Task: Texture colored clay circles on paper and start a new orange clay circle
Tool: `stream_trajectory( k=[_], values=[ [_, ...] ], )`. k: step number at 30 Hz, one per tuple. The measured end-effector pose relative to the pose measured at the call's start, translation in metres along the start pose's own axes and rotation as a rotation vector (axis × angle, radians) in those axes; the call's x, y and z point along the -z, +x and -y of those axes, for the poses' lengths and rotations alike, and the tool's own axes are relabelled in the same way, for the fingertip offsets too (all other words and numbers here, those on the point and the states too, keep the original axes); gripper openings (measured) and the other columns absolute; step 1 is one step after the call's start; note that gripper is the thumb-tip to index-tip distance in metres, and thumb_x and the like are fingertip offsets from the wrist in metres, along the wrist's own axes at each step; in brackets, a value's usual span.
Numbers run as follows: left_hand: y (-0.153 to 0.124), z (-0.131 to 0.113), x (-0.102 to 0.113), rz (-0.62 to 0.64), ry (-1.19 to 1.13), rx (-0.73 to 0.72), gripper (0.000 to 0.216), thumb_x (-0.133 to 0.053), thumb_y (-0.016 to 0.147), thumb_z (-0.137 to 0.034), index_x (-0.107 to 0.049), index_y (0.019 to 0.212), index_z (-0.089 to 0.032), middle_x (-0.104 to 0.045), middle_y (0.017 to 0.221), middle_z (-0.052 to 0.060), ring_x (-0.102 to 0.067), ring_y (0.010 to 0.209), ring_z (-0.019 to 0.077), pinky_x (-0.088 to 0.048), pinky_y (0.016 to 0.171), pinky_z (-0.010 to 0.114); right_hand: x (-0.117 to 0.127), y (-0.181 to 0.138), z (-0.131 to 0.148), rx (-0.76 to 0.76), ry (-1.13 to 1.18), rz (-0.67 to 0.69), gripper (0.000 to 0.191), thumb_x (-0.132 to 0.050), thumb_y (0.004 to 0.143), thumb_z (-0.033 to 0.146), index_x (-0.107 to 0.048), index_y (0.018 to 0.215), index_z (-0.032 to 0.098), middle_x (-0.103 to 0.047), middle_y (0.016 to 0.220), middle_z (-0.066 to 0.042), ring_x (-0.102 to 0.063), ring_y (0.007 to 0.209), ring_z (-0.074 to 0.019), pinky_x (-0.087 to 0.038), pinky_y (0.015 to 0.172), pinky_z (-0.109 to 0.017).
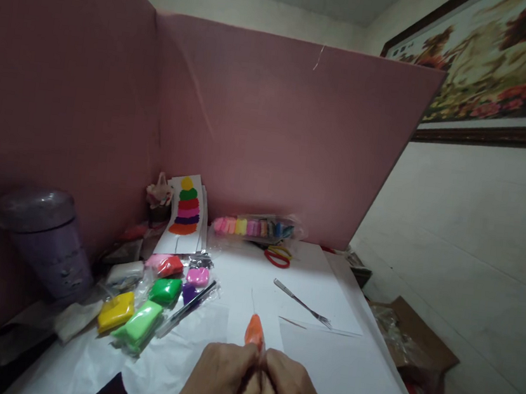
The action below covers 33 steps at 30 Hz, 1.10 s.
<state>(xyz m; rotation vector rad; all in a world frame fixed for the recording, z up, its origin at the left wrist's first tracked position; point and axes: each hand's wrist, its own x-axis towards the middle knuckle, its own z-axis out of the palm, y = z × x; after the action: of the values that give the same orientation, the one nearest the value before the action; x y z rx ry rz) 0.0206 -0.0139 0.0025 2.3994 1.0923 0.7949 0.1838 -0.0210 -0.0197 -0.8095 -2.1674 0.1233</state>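
Observation:
Low in the middle of the head view, my left hand (222, 374) and my right hand (295, 386) meet knuckle to knuckle. Both are closed, fingers curled, on an orange clay packet (254, 330). Its orange end sticks up beyond my thumbs, and a bit of clear wrapper shows between them; the rest is hidden by my hands. Beyond it lies a sheet of white paper (253, 272) with a thin pencil line on it. To the right of my hands a metal fork (302, 301) rests on white paper, with a thin brown stick (293, 323) close by.
Left lie wrapped clay packets in yellow (116, 312), light green (138, 325), green (166, 290) and pink (198, 276). A stacked-colour picture (186, 210) leans behind them. A purple tumbler (53, 248) stands far left. Red-handled scissors (277, 259) and a clay pack (254, 227) lie by the pink board (271, 128).

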Motion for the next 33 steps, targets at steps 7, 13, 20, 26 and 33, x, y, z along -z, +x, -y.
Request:
stream_trajectory(
  k=[7,13,20,26,33],
  values=[
    [0.002,-0.006,0.005,0.063,0.169,0.146,0.015,-0.042,0.077,-0.023,-0.042,0.062,-0.021,-0.063,0.057,0.002,-0.055,0.051,0.0152,-0.026,0.050,0.026,0.001,0.000,-0.001,0.130,-0.247,-0.040,0.027,-0.027,0.097,0.015,-0.046,0.079,0.020,-0.055,0.062,-0.001,-0.052,0.052,-0.0141,-0.038,0.049,-0.025],
    [0.003,-0.006,-0.003,0.098,0.159,0.170,0.012,-0.044,0.071,-0.018,-0.045,0.059,-0.020,-0.062,0.054,0.002,-0.051,0.046,0.0130,-0.024,0.048,0.025,-0.009,-0.004,-0.002,0.183,-0.429,-0.127,0.032,-0.032,0.096,0.014,-0.044,0.068,0.021,-0.048,0.054,0.001,-0.045,0.046,-0.0139,-0.027,0.044,-0.029],
    [0.005,-0.012,-0.004,0.126,0.193,0.245,0.015,-0.047,0.072,-0.019,-0.053,0.059,-0.019,-0.065,0.055,0.002,-0.053,0.048,0.0133,-0.023,0.048,0.025,-0.019,-0.006,-0.001,0.151,-0.516,-0.241,0.034,-0.030,0.095,0.011,-0.043,0.065,0.021,-0.042,0.052,0.001,-0.039,0.044,-0.0144,-0.022,0.044,-0.031],
    [0.007,-0.019,0.002,0.145,0.229,0.302,0.017,-0.045,0.073,-0.018,-0.059,0.064,-0.019,-0.070,0.062,0.005,-0.059,0.055,0.0167,-0.024,0.051,0.026,-0.010,-0.007,0.006,0.102,-0.525,-0.165,0.027,-0.036,0.092,0.012,-0.048,0.069,0.020,-0.048,0.055,0.000,-0.044,0.047,-0.0146,-0.027,0.045,-0.030],
    [0.006,-0.019,0.005,0.117,0.151,0.295,0.016,-0.044,0.073,-0.017,-0.056,0.063,-0.018,-0.069,0.062,0.004,-0.057,0.054,0.0156,-0.026,0.053,0.026,-0.001,-0.003,0.009,0.085,-0.456,-0.132,0.027,-0.036,0.094,0.014,-0.045,0.070,0.021,-0.049,0.056,0.000,-0.047,0.048,-0.0140,-0.032,0.045,-0.028]
  ],
)
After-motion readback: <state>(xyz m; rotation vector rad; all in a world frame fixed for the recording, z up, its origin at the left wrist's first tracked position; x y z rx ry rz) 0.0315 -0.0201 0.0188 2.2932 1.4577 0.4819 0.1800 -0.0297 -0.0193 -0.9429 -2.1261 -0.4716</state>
